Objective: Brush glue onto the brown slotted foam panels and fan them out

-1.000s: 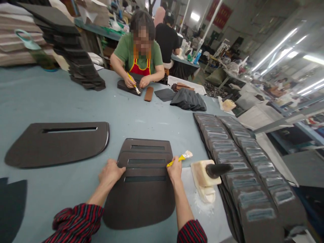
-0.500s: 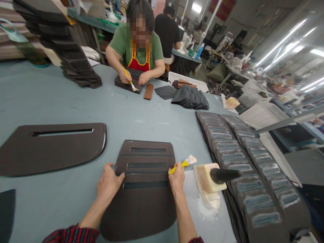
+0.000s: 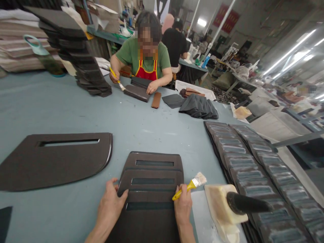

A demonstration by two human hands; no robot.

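Dark brown slotted panels (image 3: 152,222) lie overlapped in front of me, with three slots showing. My left hand (image 3: 111,202) grips their left edge, thumb on top and fingers at the side. At the right edge, my right hand (image 3: 183,202) holds a yellow-handled brush (image 3: 193,185) with its pale bristles pointing up and right, while its fingers touch the panels. Right of that hand stands a cream glue-stained container (image 3: 220,199) with a thick black handle-like piece, on a white sheet (image 3: 202,209).
A larger one-slot panel (image 3: 63,162) lies at left. Rows of overlapped slotted panels (image 3: 243,162) fill the right. Across the blue-grey table (image 3: 113,114), a person in a green shirt (image 3: 126,50) brushes a dark piece, near a brown strip (image 3: 156,100) and a dark stack (image 3: 86,64).
The whole view has shifted, so the table things appear lower and slightly right. Both hands remain at the panels' edges. The person opposite has moved the brush to the left end of the piece.
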